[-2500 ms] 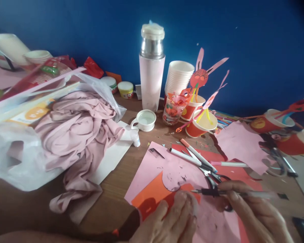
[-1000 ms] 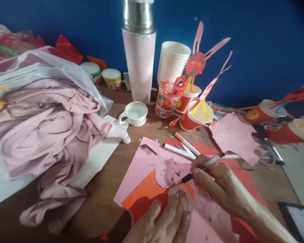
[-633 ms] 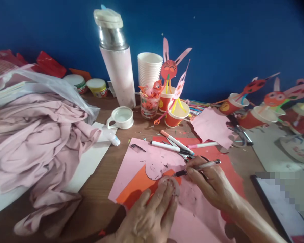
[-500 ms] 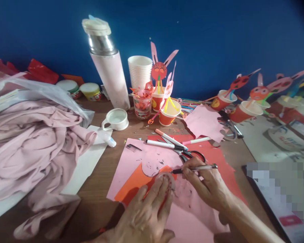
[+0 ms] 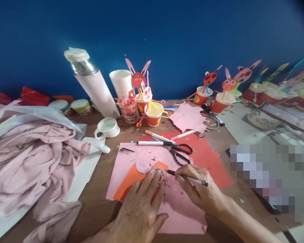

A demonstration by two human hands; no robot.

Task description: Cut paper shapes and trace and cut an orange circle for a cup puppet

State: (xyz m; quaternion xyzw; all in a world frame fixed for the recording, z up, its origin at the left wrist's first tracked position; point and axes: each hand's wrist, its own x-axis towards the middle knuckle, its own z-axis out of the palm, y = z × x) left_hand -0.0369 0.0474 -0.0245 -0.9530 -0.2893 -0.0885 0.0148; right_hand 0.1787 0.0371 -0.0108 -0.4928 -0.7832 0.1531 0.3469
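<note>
My left hand (image 5: 144, 199) lies flat with fingers spread, pressing a small clear ring-shaped piece (image 5: 155, 171) onto orange paper (image 5: 128, 185). The orange paper rests on a larger pink sheet (image 5: 184, 216). In my right hand (image 5: 201, 187) is a black-tipped pen (image 5: 192, 180), its tip at the ring's right edge. Beyond the hands lie black-handled scissors (image 5: 183, 148), partly under a white marker (image 5: 150, 143). A curved outline is drawn on the pink sheet above the orange paper.
Red paper (image 5: 210, 162) lies right of the pink sheet. A mug (image 5: 107, 128), a pink thermos (image 5: 95, 89) and stacked paper cups (image 5: 120, 82) stand behind. Rabbit-faced figures sit in red cups (image 5: 154, 118). Pink cloth (image 5: 40, 162) is heaped at left; a blurred-out device (image 5: 263, 179) lies right.
The camera view has shifted, so the background objects sit lower and farther left. The pen has tilted, its back end now lower than its tip. My left hand still presses the ring.
</note>
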